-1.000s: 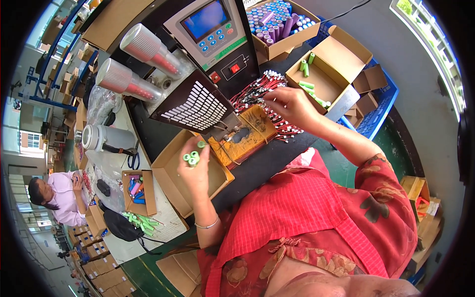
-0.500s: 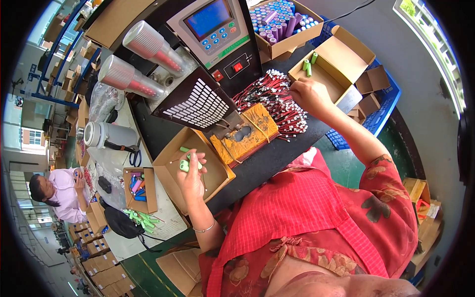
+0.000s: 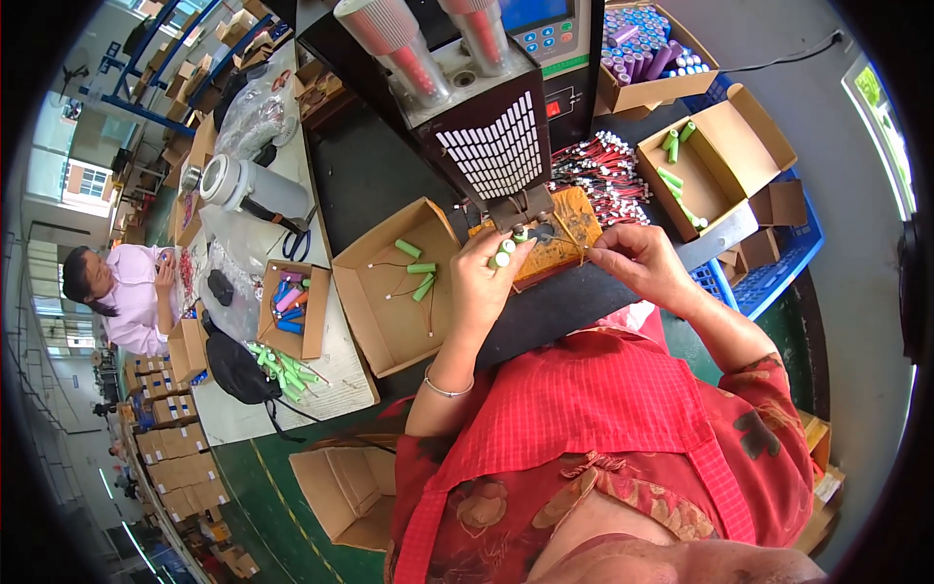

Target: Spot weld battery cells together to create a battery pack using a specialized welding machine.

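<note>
My left hand [image 3: 484, 277] is closed round green cylindrical battery cells [image 3: 500, 260], their pale ends facing me. It holds them against the tip of the spot welder [image 3: 520, 209], above a block wrapped in yellow tape [image 3: 556, 261]. At the block's right edge, my right hand [image 3: 642, 265] has thumb and forefinger pinched together. What sits in that pinch is too small to make out, though a thin line like a wire runs near it. Behind the right hand lies a heap of red and black wire leads [image 3: 605, 175] with white connectors.
Left of the block, an open cardboard box [image 3: 389, 331] holds several green cells with wires. Another carton [image 3: 725, 185] with green cells stands at the right, beside a blue crate [image 3: 778, 277]. A box of purple and blue cells [image 3: 647, 54] is behind. One co-worker [image 3: 136, 292] sits far left.
My left hand has moved from over the left box to the welder tip with the green cells. My right hand has come from the lead heap to the block. The view has shifted.
</note>
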The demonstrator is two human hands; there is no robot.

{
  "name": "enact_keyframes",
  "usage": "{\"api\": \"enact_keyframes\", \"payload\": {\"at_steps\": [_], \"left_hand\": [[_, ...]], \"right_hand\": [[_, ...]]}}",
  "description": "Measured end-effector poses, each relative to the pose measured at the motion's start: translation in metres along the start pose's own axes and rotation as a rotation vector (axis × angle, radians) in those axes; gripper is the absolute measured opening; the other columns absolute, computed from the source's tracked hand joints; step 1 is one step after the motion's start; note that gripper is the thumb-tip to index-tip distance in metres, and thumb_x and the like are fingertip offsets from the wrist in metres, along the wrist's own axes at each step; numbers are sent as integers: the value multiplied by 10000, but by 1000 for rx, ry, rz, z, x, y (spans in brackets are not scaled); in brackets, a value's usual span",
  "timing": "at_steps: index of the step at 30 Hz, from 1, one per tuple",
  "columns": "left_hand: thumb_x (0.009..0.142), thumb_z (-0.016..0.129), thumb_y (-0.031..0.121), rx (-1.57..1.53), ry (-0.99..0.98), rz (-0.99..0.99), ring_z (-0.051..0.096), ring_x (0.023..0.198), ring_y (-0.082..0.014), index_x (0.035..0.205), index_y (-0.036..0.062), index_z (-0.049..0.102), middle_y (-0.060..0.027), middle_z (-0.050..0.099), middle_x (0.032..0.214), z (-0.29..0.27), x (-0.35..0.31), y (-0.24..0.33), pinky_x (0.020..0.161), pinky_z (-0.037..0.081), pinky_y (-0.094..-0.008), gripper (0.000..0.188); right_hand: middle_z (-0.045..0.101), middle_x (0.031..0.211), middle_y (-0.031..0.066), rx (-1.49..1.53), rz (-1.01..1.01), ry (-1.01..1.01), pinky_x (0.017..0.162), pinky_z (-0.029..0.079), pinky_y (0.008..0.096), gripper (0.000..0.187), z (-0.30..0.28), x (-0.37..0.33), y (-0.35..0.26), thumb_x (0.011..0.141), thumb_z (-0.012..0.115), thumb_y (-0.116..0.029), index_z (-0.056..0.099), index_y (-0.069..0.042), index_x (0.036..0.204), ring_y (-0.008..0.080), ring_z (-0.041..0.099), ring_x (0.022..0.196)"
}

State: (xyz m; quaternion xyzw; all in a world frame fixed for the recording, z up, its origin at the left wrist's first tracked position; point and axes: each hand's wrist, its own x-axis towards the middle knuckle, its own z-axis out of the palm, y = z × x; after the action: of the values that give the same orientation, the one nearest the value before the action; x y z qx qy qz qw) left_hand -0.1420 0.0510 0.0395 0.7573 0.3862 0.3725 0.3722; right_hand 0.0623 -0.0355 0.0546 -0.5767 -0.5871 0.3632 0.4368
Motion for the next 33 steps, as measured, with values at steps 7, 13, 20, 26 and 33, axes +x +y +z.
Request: {"api": "enact_keyframes", "payload": {"at_steps": [7, 13, 20, 26, 33], "left_hand": [[748, 672, 52, -22, 31, 125, 607, 687, -206, 912, 22, 632, -89, 614, 810, 7, 6, -2, 607, 466, -292, 171], [740, 681, 71, 42, 44, 146, 611, 710, -231, 904, 32, 635, -81, 615, 827, 10, 11, -3, 624, 477, -313, 175], [767, 656, 198, 185, -4, 23, 605, 645, -324, 877, 20, 642, -158, 607, 719, -3, 0, 7, 563, 477, -366, 210], [719, 745, 175, -636, -169, -315, 540, 762, -74, 983, 40, 636, -5, 612, 802, -21, -26, 4, 727, 446, -215, 316], [745, 711, 141, -530, 3, -115, 557, 789, -73, 1023, 43, 579, -7, 606, 879, -9, -22, -1, 712, 460, -233, 323]], "right_hand": [[553, 621, 13, 45, 192, -63, 504, 412, 235, 165, 7, 15, -4, 824, 613, -152, 617, 13, 829, 52, 497, 570], [539, 611, -6, 72, 155, -62, 480, 388, 207, 170, 7, 20, -1, 851, 597, -163, 611, 1, 809, 41, 479, 544], [580, 647, 1, 84, 165, -82, 502, 413, 210, 140, 11, 16, 5, 817, 629, -125, 627, 14, 833, 50, 516, 578], [583, 657, 7, 263, 240, -223, 528, 434, 199, 77, 13, 8, 9, 797, 643, -58, 615, 14, 789, 68, 532, 571], [560, 635, 15, 185, 158, -139, 499, 398, 200, 94, 23, 7, 6, 828, 598, -73, 603, 10, 782, 74, 499, 544]]}}
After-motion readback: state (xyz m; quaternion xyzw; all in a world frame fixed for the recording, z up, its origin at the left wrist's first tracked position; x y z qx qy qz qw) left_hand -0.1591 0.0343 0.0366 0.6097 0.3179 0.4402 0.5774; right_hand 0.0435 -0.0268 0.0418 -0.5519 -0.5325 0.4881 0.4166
